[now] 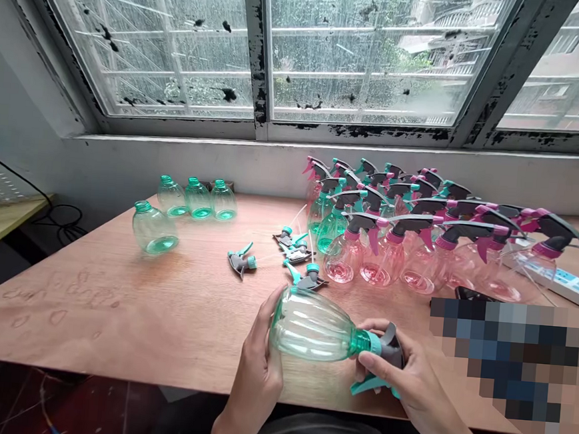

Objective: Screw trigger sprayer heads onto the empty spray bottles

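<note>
A clear teal spray bottle [311,326] lies on its side just above the wooden table's [113,297] near edge. My left hand [260,368] is wrapped round its wide base. My right hand [407,377] grips the grey and teal trigger head [383,358] seated on the bottle's neck. Several loose trigger heads [296,254] lie on the table just beyond the bottle.
Several headless teal bottles [198,198] stand at the back left, one [154,228] nearer. Several finished pink and teal spray bottles [408,233] crowd the back right. A white power strip [572,286] lies far right. A blurred patch covers the near right corner.
</note>
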Demonstrator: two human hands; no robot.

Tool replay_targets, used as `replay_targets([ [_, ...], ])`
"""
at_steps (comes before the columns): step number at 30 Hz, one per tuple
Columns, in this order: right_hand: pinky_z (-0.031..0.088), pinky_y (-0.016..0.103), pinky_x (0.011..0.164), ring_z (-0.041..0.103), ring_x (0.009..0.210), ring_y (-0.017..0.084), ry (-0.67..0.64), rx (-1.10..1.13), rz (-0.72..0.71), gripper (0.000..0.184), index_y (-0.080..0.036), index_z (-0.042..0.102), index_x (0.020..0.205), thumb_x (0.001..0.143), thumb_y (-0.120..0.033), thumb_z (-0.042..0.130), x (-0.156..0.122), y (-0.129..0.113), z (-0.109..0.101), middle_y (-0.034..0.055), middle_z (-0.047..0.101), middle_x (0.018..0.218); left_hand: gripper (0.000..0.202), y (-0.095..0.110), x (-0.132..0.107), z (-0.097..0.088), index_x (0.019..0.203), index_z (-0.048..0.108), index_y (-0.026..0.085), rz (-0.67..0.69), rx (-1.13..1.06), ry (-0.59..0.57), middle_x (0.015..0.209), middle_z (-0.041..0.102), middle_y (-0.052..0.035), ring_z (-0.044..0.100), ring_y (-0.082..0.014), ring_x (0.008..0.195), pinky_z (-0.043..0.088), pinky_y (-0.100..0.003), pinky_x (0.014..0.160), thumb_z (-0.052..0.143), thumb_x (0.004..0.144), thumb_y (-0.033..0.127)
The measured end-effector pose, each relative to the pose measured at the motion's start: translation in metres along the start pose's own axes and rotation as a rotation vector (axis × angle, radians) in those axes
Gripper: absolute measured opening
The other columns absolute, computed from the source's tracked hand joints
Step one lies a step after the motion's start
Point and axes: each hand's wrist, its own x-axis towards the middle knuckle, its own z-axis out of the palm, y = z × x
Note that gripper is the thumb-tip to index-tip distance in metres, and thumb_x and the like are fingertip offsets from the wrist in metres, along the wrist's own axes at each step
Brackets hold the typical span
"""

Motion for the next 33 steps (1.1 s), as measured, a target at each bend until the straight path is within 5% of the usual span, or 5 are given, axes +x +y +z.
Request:
replay_targets([
  [4,0.049,0.019,0.045,0.069,0.053,0.015,0.005,0.015,0.034,0.041,-0.018,0.066,0.104,0.078,-0.041,0.088,0.002,0.000,-0.001,-0.0008,0.075,0.060,0.065,0.004,-0.006,0.002,0.153,0.035,0.037,0.046,-0.081,0.038,0.161,0.041,-0.0032,0.037,-0.0241,0.152,0.036,-0.038,0.123,0.047,0.096,0.007],
  [9,0.060,0.026,0.058,0.071,0.058,0.015,-0.011,0.028,0.000,0.034,-0.020,0.066,0.092,0.075,-0.036,0.091,0.002,-0.003,0.002,-0.0050,0.070,0.067,0.081,0.003,-0.003,-0.005,0.159,0.028,0.036,-0.009,-0.003,-0.140,0.167,0.029,-0.0018,0.021,-0.0285,0.157,0.017,-0.045,0.131,0.053,0.089,0.003],
  [20,0.055,0.025,0.052,0.068,0.059,0.017,-0.117,0.057,0.037,0.039,-0.020,0.059,0.101,0.079,-0.040,0.085,-0.004,-0.009,0.005,-0.0010,0.074,0.063,0.064,0.000,0.001,0.001,0.149,0.044,0.035,0.105,0.050,0.058,0.156,0.047,-0.0030,0.040,-0.0250,0.148,0.031,-0.043,0.125,0.050,0.093,0.004],
  [27,0.058,0.027,0.059,0.070,0.058,0.016,-0.020,0.049,-0.036,0.033,-0.021,0.065,0.096,0.077,-0.036,0.088,-0.001,-0.008,0.006,-0.0037,0.070,0.072,0.075,0.001,-0.003,-0.008,0.162,0.019,0.034,-0.004,-0.078,-0.193,0.170,0.025,-0.0031,0.022,-0.0288,0.158,0.016,-0.046,0.130,0.053,0.097,0.016],
  [33,0.056,0.026,0.057,0.069,0.059,0.016,-0.070,0.038,-0.014,0.035,-0.020,0.063,0.098,0.079,-0.038,0.086,-0.001,-0.007,0.005,-0.0035,0.070,0.066,0.060,0.006,0.001,-0.006,0.158,0.035,0.031,-0.005,-0.063,-0.112,0.168,0.031,-0.0034,0.027,-0.0288,0.156,0.017,-0.044,0.131,0.051,0.101,0.022],
])
